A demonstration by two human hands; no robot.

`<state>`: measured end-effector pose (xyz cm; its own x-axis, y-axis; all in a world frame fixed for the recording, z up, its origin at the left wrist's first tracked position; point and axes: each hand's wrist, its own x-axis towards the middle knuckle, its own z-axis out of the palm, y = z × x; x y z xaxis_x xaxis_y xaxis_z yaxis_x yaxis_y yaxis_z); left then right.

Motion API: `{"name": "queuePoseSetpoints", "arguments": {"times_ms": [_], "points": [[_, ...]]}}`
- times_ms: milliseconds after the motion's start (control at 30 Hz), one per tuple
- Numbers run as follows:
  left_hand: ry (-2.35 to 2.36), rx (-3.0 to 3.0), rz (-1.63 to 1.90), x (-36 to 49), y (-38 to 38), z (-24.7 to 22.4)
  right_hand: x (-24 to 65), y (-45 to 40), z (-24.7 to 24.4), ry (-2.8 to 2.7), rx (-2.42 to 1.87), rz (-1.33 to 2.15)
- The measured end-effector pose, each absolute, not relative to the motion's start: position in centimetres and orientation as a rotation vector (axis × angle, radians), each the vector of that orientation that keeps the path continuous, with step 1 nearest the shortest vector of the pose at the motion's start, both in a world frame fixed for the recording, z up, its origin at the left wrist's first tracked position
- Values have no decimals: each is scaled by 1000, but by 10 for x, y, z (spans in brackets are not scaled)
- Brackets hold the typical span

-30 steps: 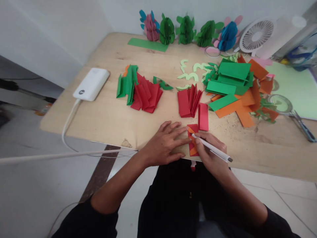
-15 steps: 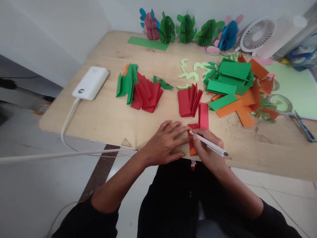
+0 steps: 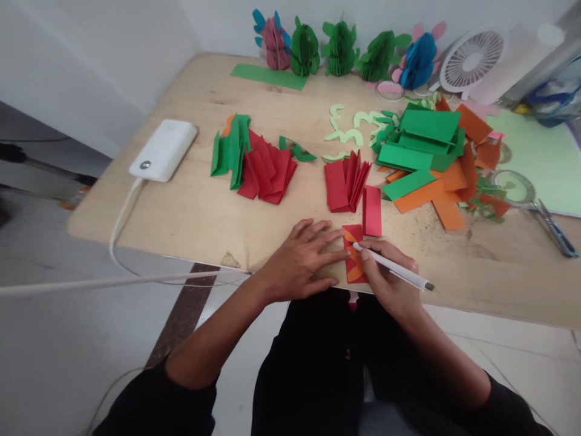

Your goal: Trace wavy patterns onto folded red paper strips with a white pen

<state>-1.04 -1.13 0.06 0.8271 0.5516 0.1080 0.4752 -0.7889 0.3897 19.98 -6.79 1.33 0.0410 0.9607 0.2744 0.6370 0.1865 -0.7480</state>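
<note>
Near the table's front edge lies a red folded paper (image 3: pixel 356 229), with an orange paper cutout (image 3: pixel 355 266) on top of it. My left hand (image 3: pixel 304 260) is spread flat, its fingertips pressing the cutout and the red paper from the left. A white pen (image 3: pixel 393 264) is gripped in my right hand (image 3: pixel 394 281), its tip touching down beside the orange cutout's edge. Just beyond lie a single red strip (image 3: pixel 373 212) and a stack of folded red papers (image 3: pixel 336 186).
Folded green papers (image 3: pixel 422 139) and orange pieces (image 3: pixel 447 188) are heaped at right, near scissors (image 3: pixel 551 227). A white power bank (image 3: pixel 164 150) with a cable lies at left. More red papers (image 3: pixel 267 169) sit left of centre. Paper figures (image 3: pixel 340 48) and a fan (image 3: pixel 472 62) line the back.
My right hand has shifted slightly right and down with the pen, uncovering more of the orange cutout. My left hand stays in place on the paper.
</note>
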Motion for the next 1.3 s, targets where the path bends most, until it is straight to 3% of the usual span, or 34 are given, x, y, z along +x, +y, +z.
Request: {"name": "queuePoseSetpoints", "arguments": {"times_ms": [1300], "points": [[777,2687,278,-10,-12,1,201,-73,15,-1708,-1537,439]]}}
